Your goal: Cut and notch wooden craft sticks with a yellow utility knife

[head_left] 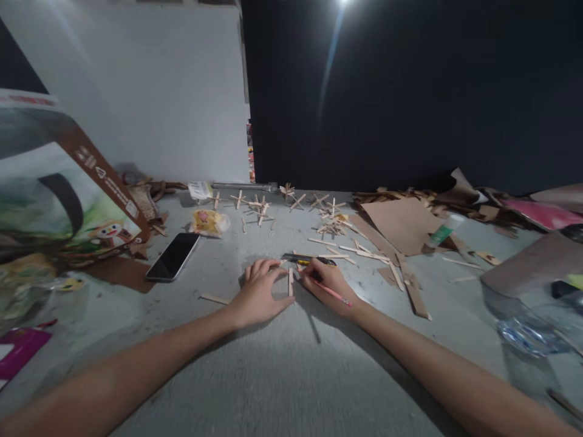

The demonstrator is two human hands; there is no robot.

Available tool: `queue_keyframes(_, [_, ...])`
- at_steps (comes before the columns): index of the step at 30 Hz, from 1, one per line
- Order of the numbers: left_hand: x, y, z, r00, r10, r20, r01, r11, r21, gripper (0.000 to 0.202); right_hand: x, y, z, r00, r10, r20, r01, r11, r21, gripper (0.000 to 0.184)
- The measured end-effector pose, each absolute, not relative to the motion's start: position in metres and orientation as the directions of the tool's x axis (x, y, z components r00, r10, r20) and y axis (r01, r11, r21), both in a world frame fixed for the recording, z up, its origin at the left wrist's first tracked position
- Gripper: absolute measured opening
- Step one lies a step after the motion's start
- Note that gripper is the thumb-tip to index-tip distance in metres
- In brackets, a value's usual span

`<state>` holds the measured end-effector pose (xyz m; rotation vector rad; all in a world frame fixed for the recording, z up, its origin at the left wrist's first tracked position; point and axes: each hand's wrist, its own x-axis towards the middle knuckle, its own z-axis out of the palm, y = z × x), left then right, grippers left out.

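A short wooden craft stick [290,283] lies upright in view on the grey table, between my two hands. My left hand [257,294] curves around its left side, with the thumb at the lower end and the index finger near the upper end, holding it steady. In my right hand [325,284] is a pink pencil [336,295], gripped as for writing, its tip close to the stick's upper part. Just beyond the fingers lies a box cutter [314,260] with a dark and yellow body. Another craft stick [215,299] rests left of my left hand.
Behind my hands stand several star-shaped stick pieces [263,210] and a pile of sticks [333,226]. A phone [173,257] and a yellow packet [208,223] are at left. Brown cardboard [396,221], a glue stick [446,230] and a clear plastic bottle [532,334] lie at right.
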<state>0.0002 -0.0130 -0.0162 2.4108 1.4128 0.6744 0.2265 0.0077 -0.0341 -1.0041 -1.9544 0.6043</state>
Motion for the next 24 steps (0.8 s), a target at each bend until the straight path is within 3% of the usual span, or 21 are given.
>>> queue_keyframes(8, [-0.0004, -0.0077, -0.0208, 0.369, 0.878, 0.305, 0.767, -0.472, 0.434, 0.024, 0.2261, 0.0073, -0.0304, -0.268, 0.856, 0.443, 0.396, 0.517, -0.759, 0.028])
queue_keyframes(18, [-0.0018, -0.0109, -0.0214, 0.443, 0.823, 0.355, 0.724, -0.563, 0.400, 0.024, 0.2304, 0.0107, -0.0280, -0.374, 0.860, 0.349, 0.249, 0.455, -0.855, 0.038])
queue_keyframes(24, [-0.0014, -0.0128, -0.0187, 0.484, 0.826, 0.288, 0.734, -0.563, 0.381, 0.040, 0.2316, 0.0090, -0.0282, -0.410, 0.866, 0.286, 0.219, 0.398, -0.891, 0.037])
